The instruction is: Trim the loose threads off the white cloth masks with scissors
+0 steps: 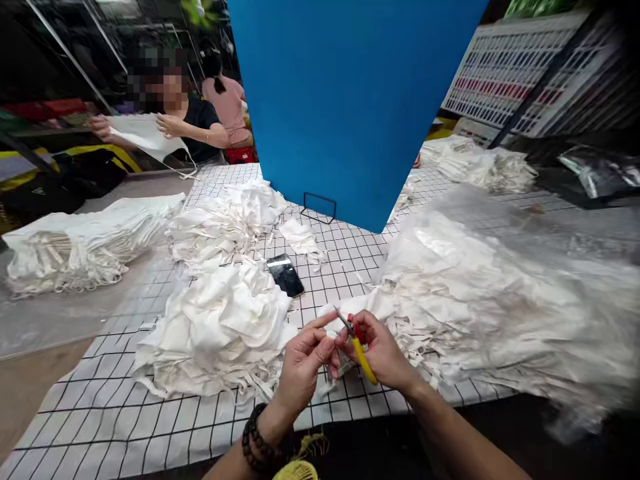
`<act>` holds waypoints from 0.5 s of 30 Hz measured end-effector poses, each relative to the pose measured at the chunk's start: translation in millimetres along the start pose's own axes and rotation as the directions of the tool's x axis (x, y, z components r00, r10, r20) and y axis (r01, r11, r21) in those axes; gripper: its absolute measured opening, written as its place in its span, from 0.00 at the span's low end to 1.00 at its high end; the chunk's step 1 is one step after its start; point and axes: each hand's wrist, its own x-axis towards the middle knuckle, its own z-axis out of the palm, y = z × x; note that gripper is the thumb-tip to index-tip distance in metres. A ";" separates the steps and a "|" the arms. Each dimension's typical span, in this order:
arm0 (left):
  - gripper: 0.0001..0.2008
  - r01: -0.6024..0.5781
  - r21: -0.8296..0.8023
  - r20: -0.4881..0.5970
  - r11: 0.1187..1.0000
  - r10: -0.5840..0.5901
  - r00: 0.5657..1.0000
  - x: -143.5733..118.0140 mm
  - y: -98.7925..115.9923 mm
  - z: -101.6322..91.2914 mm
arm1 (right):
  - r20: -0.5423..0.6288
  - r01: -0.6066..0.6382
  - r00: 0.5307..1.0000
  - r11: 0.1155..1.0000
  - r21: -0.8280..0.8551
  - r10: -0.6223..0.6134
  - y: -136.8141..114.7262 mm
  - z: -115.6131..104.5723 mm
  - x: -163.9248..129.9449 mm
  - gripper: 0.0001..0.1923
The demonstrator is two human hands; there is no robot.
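Closest in, both hands sit together at the near edge of the table (100,427): the left hand (303,363) pinches a bit of white fabric (327,313), while the right hand (383,350) is clamped on one yellow-handled snipper (361,350), long axis slanting up-left with the tip right at the left fingertips. Further out, one phone (285,275) lies between two nearer white piles, crumpled left heap (220,327) and big right stack (500,300). Past that, one blue board (345,100) stands, and a co-worker (195,117) handles cloth.

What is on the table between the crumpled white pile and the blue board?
In the head view, a black phone lies between the crumpled white pile and the blue board.
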 end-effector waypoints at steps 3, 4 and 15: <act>0.08 -0.009 -0.033 -0.021 0.999 0.008 1.000 2.8 -1.2 2.8 | -0.049 -0.011 0.999 1.000 -0.029 0.009 -3.9 -13.2 -7.6 0.20; 0.08 -0.017 -0.023 -0.032 1.000 0.016 0.999 3.4 -1.2 3.6 | -0.058 -0.016 0.998 0.996 -0.088 0.011 -7.3 -17.9 -11.4 0.20; 0.08 -0.110 0.367 -0.009 0.924 0.121 0.993 1.2 -7.1 -1.9 | -0.056 -0.090 0.996 0.611 -0.786 0.074 -45.2 -22.4 -38.4 0.23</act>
